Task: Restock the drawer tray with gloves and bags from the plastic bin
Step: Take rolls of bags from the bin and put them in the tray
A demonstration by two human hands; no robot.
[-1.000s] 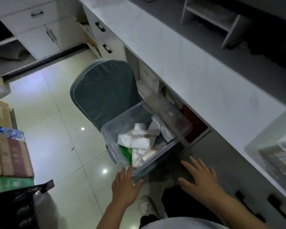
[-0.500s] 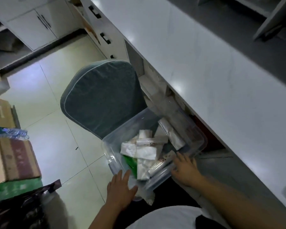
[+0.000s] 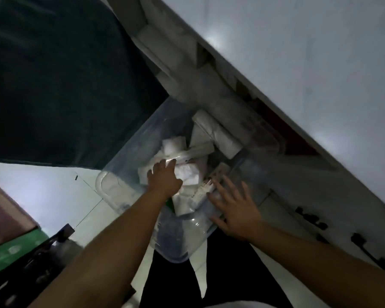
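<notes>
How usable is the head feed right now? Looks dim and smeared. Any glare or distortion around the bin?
Head view: dim overall, with motion blur softening the white packets in the plastic bin; glare patches on the floor tiles and countertop; the wide angle tilts the counter edge diagonally; left hand reaches into the bin, right hand spread at its rim, both slightly soft.

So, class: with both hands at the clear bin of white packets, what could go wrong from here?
1. The left hand reaches into loosely piled white packets; lifting one may drag others out.
2. The plastic bin looks tilted, and only the right hand steadies its near rim, so it might tip or slide.
3. The view is dim and blurred, so picking the wrong packet seems likely.
</notes>
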